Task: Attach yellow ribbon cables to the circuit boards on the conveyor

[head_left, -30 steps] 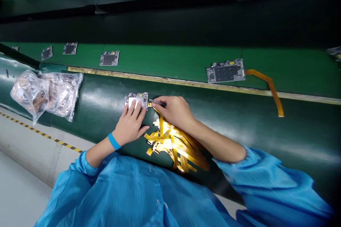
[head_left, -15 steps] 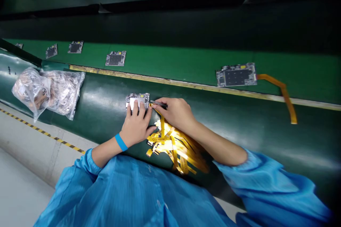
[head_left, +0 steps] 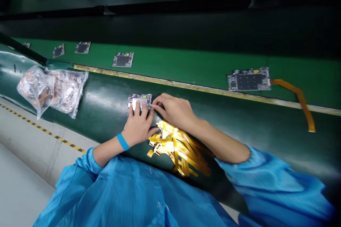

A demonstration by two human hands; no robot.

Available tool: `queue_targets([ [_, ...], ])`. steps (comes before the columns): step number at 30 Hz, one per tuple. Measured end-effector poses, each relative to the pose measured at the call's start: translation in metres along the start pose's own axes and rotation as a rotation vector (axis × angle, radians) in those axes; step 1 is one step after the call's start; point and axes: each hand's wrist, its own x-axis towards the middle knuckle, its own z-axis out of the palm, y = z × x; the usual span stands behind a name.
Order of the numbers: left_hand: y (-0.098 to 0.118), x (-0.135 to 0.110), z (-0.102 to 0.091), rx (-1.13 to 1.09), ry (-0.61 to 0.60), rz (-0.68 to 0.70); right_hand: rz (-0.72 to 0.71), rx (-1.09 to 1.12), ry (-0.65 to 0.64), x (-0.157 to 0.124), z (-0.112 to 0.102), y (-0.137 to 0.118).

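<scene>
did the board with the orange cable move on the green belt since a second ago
Yes. The board with the orange cable has shifted right along the green belt, away from the near-static pile of yellow cables.

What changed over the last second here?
The right hand crept left, its fingertips now at the right edge of the circuit board, hiding the thin tool it held. The boards on the green belt drifted right, the orange ribbon too. The left hand stays pressed on the circuit board; the yellow ribbon pile and plastic bag lie unchanged.
</scene>
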Motion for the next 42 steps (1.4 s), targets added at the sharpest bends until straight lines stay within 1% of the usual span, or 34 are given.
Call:
queue_targets([
  [5, -0.001, -0.001, 0.000, 0.012, 0.000, 0.001, 0.039, -0.054, -0.037, 0.002, -0.001, 0.000],
  [11, -0.006, -0.001, 0.004, 0.006, 0.005, 0.005, 0.026, -0.059, -0.036, 0.008, 0.001, 0.001],
  [15, -0.016, -0.005, 0.011, -0.069, 0.071, 0.009, -0.011, 0.035, -0.012, 0.011, -0.001, 0.010],
  [18, -0.021, -0.015, 0.014, -0.133, 0.134, 0.050, -0.044, 0.080, 0.055, 0.012, -0.002, 0.013],
  [21, -0.021, -0.027, 0.014, -0.165, 0.161, 0.135, -0.091, 0.004, 0.073, 0.015, 0.002, 0.003],
  [23, -0.020, -0.034, 0.015, -0.179, 0.172, 0.170, -0.153, -0.078, 0.033, 0.020, 0.007, -0.009],
  [25, -0.020, -0.038, 0.016, -0.192, 0.197, 0.172, -0.203, -0.139, -0.005, 0.028, 0.010, -0.016],
  [26, -0.020, -0.040, 0.016, -0.198, 0.208, 0.168, -0.195, -0.155, 0.004, 0.032, 0.010, -0.016],
  [27, -0.021, -0.041, 0.017, -0.204, 0.216, 0.165, -0.153, -0.165, 0.042, 0.037, 0.008, -0.013],
  [28, -0.023, -0.042, 0.017, -0.209, 0.218, 0.161, -0.082, -0.168, 0.107, 0.041, 0.004, -0.008],
  [30, -0.026, -0.044, 0.018, -0.216, 0.214, 0.157, 0.113, -0.167, 0.282, 0.046, -0.006, 0.008],
  [31, -0.029, -0.045, 0.017, -0.218, 0.215, 0.154, 0.181, -0.160, 0.344, 0.047, -0.012, 0.015],
  [32, -0.032, -0.045, 0.017, -0.221, 0.222, 0.150, 0.204, -0.154, 0.367, 0.046, -0.016, 0.022],
  [34, -0.040, -0.042, 0.015, -0.228, 0.243, 0.139, 0.204, -0.145, 0.358, 0.041, -0.020, 0.030],
  [37, -0.064, -0.026, 0.008, -0.253, 0.267, 0.108, 0.157, -0.124, 0.312, 0.028, -0.015, 0.030],
  [39, -0.087, -0.005, 0.001, -0.265, 0.271, 0.084, 0.112, -0.099, 0.301, 0.019, -0.009, 0.028],
  [42, -0.127, 0.038, -0.011, -0.235, 0.282, 0.028, 0.026, -0.056, 0.273, 0.006, -0.003, 0.029],
])
